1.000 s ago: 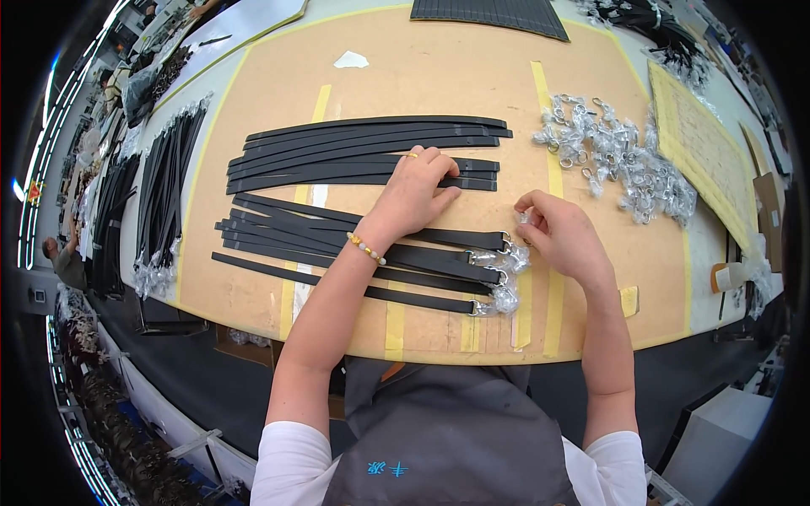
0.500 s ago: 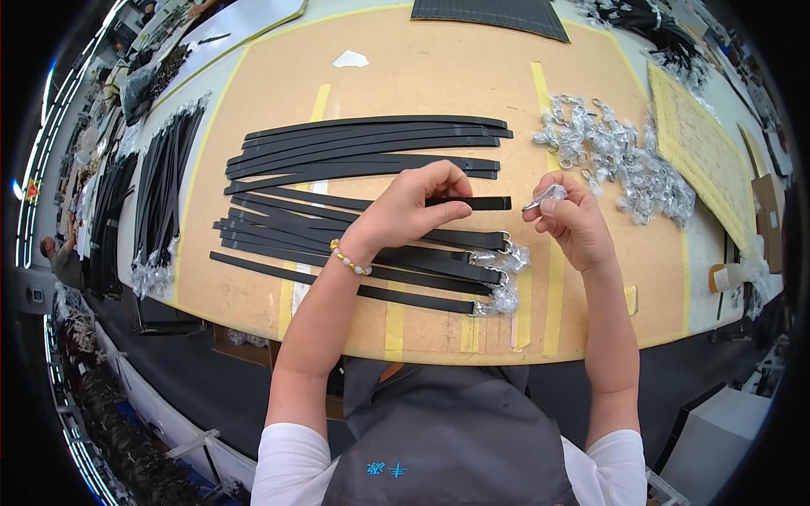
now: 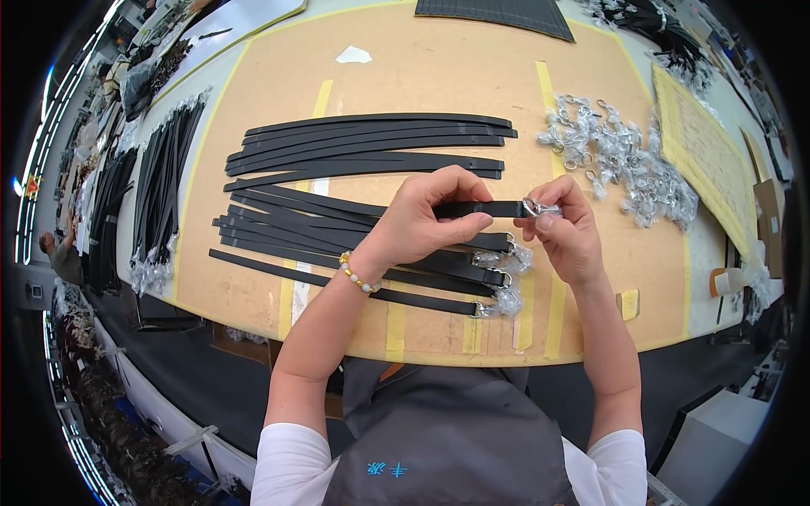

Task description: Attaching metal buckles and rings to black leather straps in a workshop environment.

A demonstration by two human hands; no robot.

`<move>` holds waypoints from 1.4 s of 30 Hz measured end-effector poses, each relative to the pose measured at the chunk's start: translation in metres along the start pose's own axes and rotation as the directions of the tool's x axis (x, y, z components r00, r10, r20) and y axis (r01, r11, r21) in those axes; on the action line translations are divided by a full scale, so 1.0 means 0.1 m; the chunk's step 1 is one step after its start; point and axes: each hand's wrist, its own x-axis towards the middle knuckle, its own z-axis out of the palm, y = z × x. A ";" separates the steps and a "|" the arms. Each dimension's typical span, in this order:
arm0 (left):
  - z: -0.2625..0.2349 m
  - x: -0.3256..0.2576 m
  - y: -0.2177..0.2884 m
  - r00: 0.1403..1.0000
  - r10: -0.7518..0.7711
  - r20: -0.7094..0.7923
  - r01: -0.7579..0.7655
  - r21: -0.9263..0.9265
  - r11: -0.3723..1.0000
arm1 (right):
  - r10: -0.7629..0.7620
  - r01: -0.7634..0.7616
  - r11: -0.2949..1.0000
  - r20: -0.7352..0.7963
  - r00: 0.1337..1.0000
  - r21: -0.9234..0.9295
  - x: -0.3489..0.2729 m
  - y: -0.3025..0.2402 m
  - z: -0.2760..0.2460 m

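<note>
– While the left hand (image 3: 422,215) is on the strap, how open are its fingers?
– Barely. Thumb and forefinger pinch the black strap (image 3: 504,210) a little back from its end. Other fingers curled, partly hidden.
– Right hand (image 3: 575,240)?
– Pinched too. Thumb and fingertips have the metal clasp (image 3: 542,209), right at the strap's end. Grip behind the clasp is hidden.
– Differences from the earlier frames?
– Half a second ago, clasp and strap end had a visible gap between them; now they meet. A second ago the left hand was at the ends of the bare straps (image 3: 371,139), and the right hand sat nearer the clasped straps' ends.
– Strap through the clasp's ring?
– Can't tell, too small and half covered.
– Strap's look and place?
– Flat, narrow, dark, end portion roughly level, pointing right. Sits over the tan tabletop (image 3: 439,80), between the bare straps and the straps with clasps on (image 3: 426,298). Rest of it runs behind the left hand.
– Clasp?
– Shiny, silver. Similar ones in clear wrap make up the loose pile (image 3: 629,160), off to the right beyond the right hand.
– Other straps?
– Side by side, lengthwise; lower ones overlap a bit.
</note>
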 end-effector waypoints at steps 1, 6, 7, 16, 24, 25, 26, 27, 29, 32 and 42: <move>0.01 0.00 0.01 1.000 -0.028 0.001 0.028 -0.026 0.999 | -0.090 0.092 0.994 0.027 0.996 -0.053 0.01 0.02 0.03; 0.04 -0.02 0.00 0.999 -0.036 -0.005 0.035 -0.065 0.997 | -0.200 0.210 0.965 0.071 0.977 -0.158 0.00 0.10 -0.01; 0.05 -0.02 -0.01 1.000 -0.005 -0.009 0.005 -0.043 0.999 | -0.162 0.170 0.973 0.065 0.985 -0.158 -0.01 0.09 0.01; 0.13 -0.07 0.07 1.000 0.005 0.001 -0.005 -0.001 1.000 | 0.034 -0.035 0.999 0.148 0.988 0.008 0.01 0.09 0.08; 0.19 -0.11 0.14 0.978 0.208 0.000 -0.205 0.168 0.964 | 0.085 -0.119 0.986 0.269 0.959 0.114 -0.01 0.17 -0.08; 0.20 -0.12 0.15 0.974 0.224 0.010 -0.222 0.198 0.955 | 0.108 -0.132 0.988 0.268 0.957 0.074 -0.02 0.14 -0.06; 0.20 -0.12 0.16 0.971 0.240 0.020 -0.238 0.228 0.944 | 0.131 -0.145 0.989 0.267 0.955 0.035 -0.02 0.11 -0.04; 0.21 -0.12 0.15 0.971 0.239 0.018 -0.237 0.227 0.945 | 0.133 -0.148 0.988 0.268 0.954 0.035 -0.02 0.08 -0.01; 0.21 -0.12 0.13 0.945 0.323 0.059 -0.324 0.330 0.887 | 0.229 -0.232 0.973 0.220 0.948 -0.014 -0.03 -0.01 0.07; 0.21 -0.14 0.14 0.941 0.315 0.122 -0.331 0.507 0.795 | 0.304 -0.277 0.930 0.080 0.949 -0.241 -0.09 -0.09 0.23; 0.28 -0.11 0.02 0.988 0.141 0.067 -0.157 0.415 0.896 | 0.253 -0.268 0.885 -0.091 0.963 -0.381 -0.11 0.04 0.23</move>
